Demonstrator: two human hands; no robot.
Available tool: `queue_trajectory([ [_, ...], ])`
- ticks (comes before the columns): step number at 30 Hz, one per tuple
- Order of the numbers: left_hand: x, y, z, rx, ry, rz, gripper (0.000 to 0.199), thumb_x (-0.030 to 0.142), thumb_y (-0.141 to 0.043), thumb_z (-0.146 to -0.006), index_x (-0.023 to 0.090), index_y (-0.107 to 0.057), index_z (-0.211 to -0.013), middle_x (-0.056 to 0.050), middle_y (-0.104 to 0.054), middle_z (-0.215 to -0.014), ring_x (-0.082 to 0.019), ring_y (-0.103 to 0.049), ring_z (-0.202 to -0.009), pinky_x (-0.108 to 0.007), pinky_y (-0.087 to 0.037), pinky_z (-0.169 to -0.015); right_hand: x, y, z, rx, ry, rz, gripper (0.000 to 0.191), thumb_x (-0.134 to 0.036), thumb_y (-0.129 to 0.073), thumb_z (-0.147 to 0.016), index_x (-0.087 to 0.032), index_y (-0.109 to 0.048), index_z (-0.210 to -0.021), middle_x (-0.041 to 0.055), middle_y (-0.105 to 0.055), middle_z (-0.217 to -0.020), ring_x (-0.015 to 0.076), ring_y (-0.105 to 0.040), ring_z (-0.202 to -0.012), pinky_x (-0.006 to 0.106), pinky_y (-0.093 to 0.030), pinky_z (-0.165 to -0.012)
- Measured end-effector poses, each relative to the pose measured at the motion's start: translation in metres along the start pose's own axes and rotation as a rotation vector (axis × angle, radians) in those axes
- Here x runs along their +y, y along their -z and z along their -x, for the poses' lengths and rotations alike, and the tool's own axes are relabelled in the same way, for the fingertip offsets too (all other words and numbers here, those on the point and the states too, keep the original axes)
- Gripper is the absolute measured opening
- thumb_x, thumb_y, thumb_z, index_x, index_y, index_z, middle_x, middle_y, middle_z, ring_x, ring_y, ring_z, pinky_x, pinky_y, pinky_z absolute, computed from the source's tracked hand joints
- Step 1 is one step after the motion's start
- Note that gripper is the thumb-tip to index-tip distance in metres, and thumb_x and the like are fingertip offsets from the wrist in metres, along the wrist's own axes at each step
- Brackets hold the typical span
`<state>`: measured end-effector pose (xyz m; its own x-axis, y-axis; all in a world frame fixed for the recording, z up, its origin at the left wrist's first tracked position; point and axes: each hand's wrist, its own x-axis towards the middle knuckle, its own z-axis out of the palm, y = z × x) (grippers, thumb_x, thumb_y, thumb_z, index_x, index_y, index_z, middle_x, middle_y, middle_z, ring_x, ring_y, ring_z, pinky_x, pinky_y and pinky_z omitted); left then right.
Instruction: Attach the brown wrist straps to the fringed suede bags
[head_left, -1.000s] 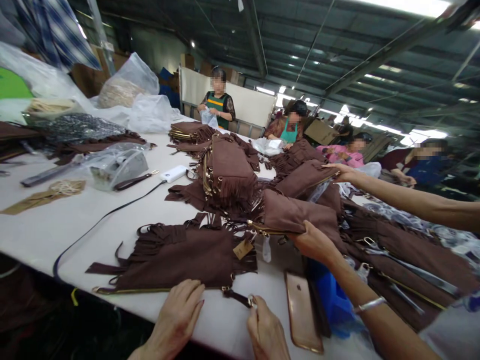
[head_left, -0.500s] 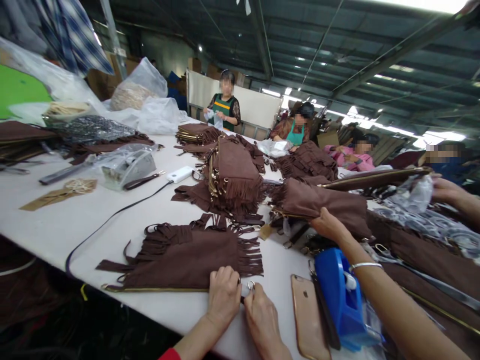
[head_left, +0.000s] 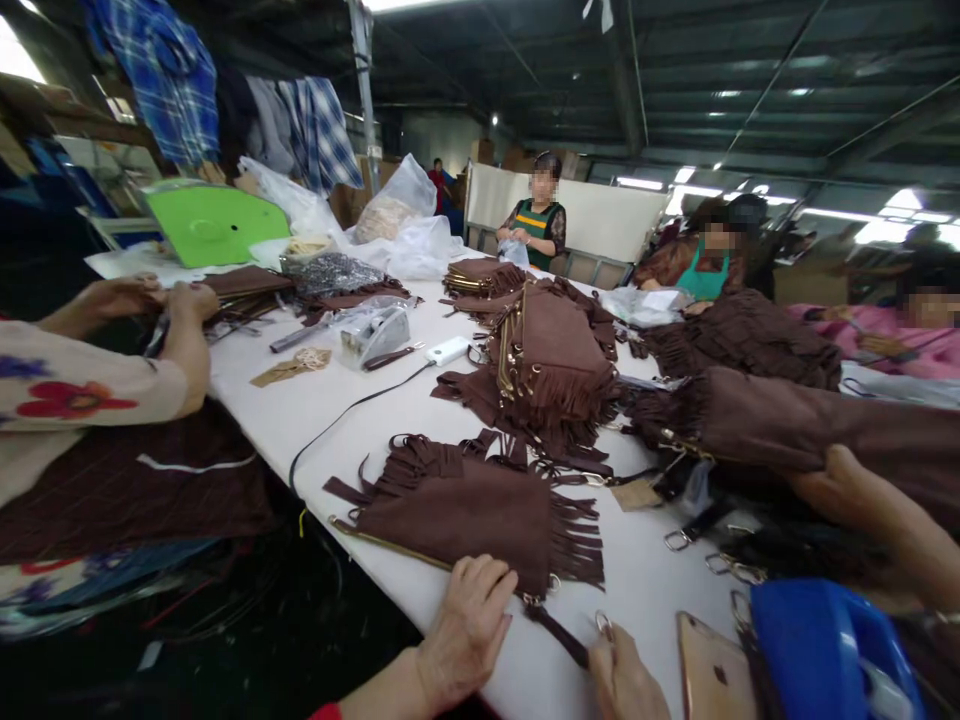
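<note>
A dark brown fringed bag (head_left: pixel 465 510) lies flat on the white table, its brass zipper edge toward me. My left hand (head_left: pixel 469 630) is closed over the near right corner of this edge, with bent fingers; the fingertips are partly hidden. From that corner a short brown wrist strap (head_left: pixel 559 635) runs to the right. My right hand (head_left: pixel 626 680) grips the strap's far end, where a metal ring (head_left: pixel 604 625) stands up above the fingers. The strap looks stretched straight between the bag and my right hand.
A gold phone (head_left: pixel 716 665) and a blue tape dispenser (head_left: pixel 832 640) lie to the right. Fringed bags (head_left: pixel 555 340) are piled behind. A co-worker's hand (head_left: pixel 855 490) holds another bag at right; a co-worker in a flowered sleeve (head_left: pixel 90 390) works at left.
The view has swung left, bringing in the flowered sleeve. My right hand has moved away from my left, and the strap between bag and hand now shows.
</note>
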<state>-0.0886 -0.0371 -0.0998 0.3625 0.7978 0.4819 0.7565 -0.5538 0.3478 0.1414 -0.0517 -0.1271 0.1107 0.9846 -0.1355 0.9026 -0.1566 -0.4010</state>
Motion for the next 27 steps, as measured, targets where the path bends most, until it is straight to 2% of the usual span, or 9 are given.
queue_trajectory([
  [3,0.011,-0.008,-0.013,-0.099,0.06,0.042,0.04,0.034,-0.058,-0.077,0.017,-0.05,-0.112,-0.01,-0.054,-0.113,-0.028,-0.045,-0.106,-0.047,-0.033,-0.09,-0.017,0.011,0.001,-0.036,-0.009,-0.047,0.04,-0.035,-0.02,-0.086,-0.017,-0.052,-0.101,0.0121,-0.068,-0.081,0.0257,-0.064,-0.072,0.03,-0.04,-0.056],
  [6,0.029,-0.022,-0.034,-0.093,0.235,0.046,0.044,0.048,-0.063,-0.07,0.015,-0.054,-0.098,-0.011,-0.054,-0.107,-0.029,-0.045,-0.102,-0.05,-0.032,-0.089,-0.038,0.018,0.002,-0.01,-0.077,-0.043,0.044,-0.036,-0.016,-0.085,-0.016,-0.051,-0.102,0.0135,-0.068,-0.081,0.0274,-0.065,-0.072,0.031,-0.04,-0.057],
  [9,0.041,-0.029,-0.049,-0.091,0.354,-0.012,0.029,0.036,-0.06,-0.073,0.015,-0.053,-0.092,-0.01,-0.055,-0.102,-0.028,-0.046,-0.098,-0.049,-0.031,-0.087,-0.049,0.021,0.006,0.038,-0.087,-0.029,0.043,-0.035,-0.017,-0.084,-0.016,-0.052,-0.099,0.0128,-0.068,-0.077,0.0263,-0.065,-0.069,0.03,-0.039,-0.054],
  [12,0.041,-0.022,-0.052,-0.125,0.376,-0.031,0.021,0.019,-0.053,-0.073,0.015,-0.052,-0.093,-0.009,-0.055,-0.101,-0.027,-0.046,-0.098,-0.046,-0.031,-0.084,-0.051,0.021,0.01,0.108,-0.043,-0.034,0.04,-0.032,-0.016,-0.086,-0.016,-0.052,-0.096,0.0094,-0.067,-0.07,0.0225,-0.064,-0.062,0.027,-0.037,-0.051],
  [15,0.03,-0.012,-0.05,-0.2,0.308,-0.018,0.027,0.01,-0.048,-0.071,0.016,-0.051,-0.097,-0.007,-0.055,-0.103,-0.024,-0.046,-0.098,-0.042,-0.033,-0.082,-0.053,0.019,0.011,0.149,-0.009,0.012,0.035,-0.028,-0.02,-0.088,-0.016,-0.052,-0.095,0.007,-0.067,-0.067,0.0221,-0.065,-0.061,0.027,-0.037,-0.051],
  [18,0.02,-0.007,-0.047,-0.312,0.102,-0.09,0.028,0.01,-0.043,-0.076,0.017,-0.051,-0.102,-0.007,-0.055,-0.108,-0.024,-0.046,-0.099,-0.04,-0.035,-0.078,-0.058,0.017,0.007,0.19,0.06,0.102,0.029,-0.024,-0.026,-0.088,-0.015,-0.053,-0.095,0.0063,-0.067,-0.068,0.0215,-0.065,-0.061,0.027,-0.036,-0.05],
  [21,0.018,-0.012,-0.043,-0.378,-0.056,-0.242,0.036,0.008,-0.037,-0.079,0.012,-0.047,-0.114,-0.013,-0.055,-0.111,-0.026,-0.047,-0.099,-0.043,-0.036,-0.077,-0.063,0.014,0.0,0.232,0.119,0.171,0.022,-0.018,-0.032,-0.087,-0.014,-0.053,-0.094,0.0069,-0.067,-0.074,0.0189,-0.065,-0.063,0.025,-0.037,-0.051],
  [24,0.02,-0.019,-0.043,-0.335,-0.046,-0.289,0.04,0.009,-0.039,-0.08,0.009,-0.043,-0.12,-0.016,-0.051,-0.117,-0.028,-0.044,-0.104,-0.047,-0.033,-0.083,-0.065,0.012,-0.004,0.238,0.116,0.178,0.018,-0.015,-0.035,-0.087,-0.015,-0.053,-0.09,0.006,-0.067,-0.073,0.0179,-0.065,-0.063,0.024,-0.037,-0.051],
  [27,0.021,-0.023,-0.051,-0.324,0.009,-0.277,0.033,0.024,-0.045,-0.084,0.013,-0.047,-0.115,-0.012,-0.052,-0.112,-0.027,-0.045,-0.1,-0.046,-0.035,-0.082,-0.064,0.011,-0.007,0.237,0.1,0.176,0.015,-0.014,-0.038,-0.086,-0.014,-0.053,-0.087,0.0058,-0.067,-0.069,0.0191,-0.065,-0.061,0.024,-0.036,-0.049],
])
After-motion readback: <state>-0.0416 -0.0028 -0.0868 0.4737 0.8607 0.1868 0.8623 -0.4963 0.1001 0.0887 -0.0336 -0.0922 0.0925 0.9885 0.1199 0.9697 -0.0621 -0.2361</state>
